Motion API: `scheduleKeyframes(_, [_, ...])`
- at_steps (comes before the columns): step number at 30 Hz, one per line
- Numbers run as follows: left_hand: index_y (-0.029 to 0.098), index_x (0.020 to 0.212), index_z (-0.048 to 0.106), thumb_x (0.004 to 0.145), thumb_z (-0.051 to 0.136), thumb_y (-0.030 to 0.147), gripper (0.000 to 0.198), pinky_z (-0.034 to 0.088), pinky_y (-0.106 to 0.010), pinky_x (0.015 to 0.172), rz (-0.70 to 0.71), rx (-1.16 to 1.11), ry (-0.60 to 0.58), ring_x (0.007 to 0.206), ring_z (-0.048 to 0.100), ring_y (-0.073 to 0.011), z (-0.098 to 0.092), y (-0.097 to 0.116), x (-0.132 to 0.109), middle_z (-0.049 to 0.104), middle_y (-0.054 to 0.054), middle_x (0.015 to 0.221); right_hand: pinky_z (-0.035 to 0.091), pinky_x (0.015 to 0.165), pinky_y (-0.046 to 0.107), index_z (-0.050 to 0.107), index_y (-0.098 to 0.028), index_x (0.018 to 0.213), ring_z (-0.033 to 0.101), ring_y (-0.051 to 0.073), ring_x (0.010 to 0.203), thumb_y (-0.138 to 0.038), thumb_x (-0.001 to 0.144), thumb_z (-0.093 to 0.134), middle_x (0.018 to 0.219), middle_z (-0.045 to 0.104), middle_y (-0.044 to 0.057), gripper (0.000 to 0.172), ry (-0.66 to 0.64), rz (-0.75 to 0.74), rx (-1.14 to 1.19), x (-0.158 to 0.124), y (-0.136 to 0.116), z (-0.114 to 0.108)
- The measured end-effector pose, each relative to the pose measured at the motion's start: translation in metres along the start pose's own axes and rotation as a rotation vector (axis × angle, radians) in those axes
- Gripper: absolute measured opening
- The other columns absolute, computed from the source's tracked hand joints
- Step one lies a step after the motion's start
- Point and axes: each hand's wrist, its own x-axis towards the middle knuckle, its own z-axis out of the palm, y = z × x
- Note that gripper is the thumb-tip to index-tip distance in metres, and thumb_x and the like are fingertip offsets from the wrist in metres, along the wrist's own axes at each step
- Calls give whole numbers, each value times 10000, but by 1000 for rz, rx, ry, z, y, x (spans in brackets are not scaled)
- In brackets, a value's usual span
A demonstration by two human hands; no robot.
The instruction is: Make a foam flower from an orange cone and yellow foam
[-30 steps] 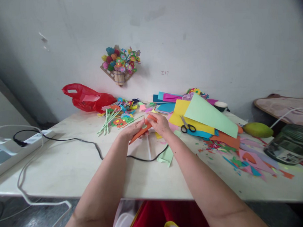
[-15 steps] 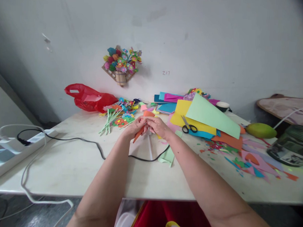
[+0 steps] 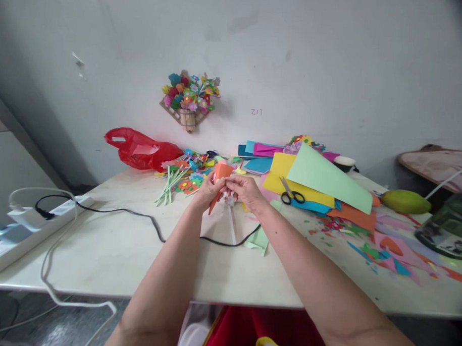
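Nearest, a red cloth with a yellow edge (image 3: 266,342) shows below the front of the desk (image 3: 117,270); on the desk's near part a black cable (image 3: 221,243) runs crosswise, passing a white strip (image 3: 232,224) and a pale green paper scrap (image 3: 259,239). Just beyond, above the middle of the desk, is an orange craft sheet (image 3: 223,171) between the two hands, its wide end up and its narrow end pointing down. The left hand (image 3: 206,193) has its grip clamped around the sheet; the right hand (image 3: 246,190) has fingertips drawn in at its edge, though whether they pinch it cannot be told. The step in hand looks like shaping or joining the sheet by finger pressure. The next move seems to call for a steady left grip and small, careful pressing by the right fingertips along the edge. Farther off lie black-handled scissors (image 3: 288,191), pale green sticks (image 3: 169,185) and a red plastic bag (image 3: 144,152); a flower-filled wall basket (image 3: 188,119) hangs behind.
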Motion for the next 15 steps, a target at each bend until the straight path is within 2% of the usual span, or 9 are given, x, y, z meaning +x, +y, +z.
scheduleKeyframes(4, [184,916,428,550,708,584,610,295,-178,336,-10,11,57,341,428,-57,-2,-4,2,488,83,524,379,420,186,669,-148,774,506,77,475,-244,704,570,621,630,4,154,63,-82,-131,2,1,1])
scheduleKeyframes(9, [184,955,430,561,720,541,605,304,-182,331,27,56,211,322,405,-48,-1,-5,4,485,93,531,448,491,222,646,-165,780,518,95,496,-197,733,507,617,609,2,150,160,-181,-303,4,8,3])
scheduleKeyframes(15, [172,1007,437,599,710,513,598,312,-183,338,32,77,243,329,412,-44,-1,-3,4,485,92,547,447,474,215,623,-159,812,523,94,493,-202,742,488,670,633,16,158,160,-149,-307,3,10,4])
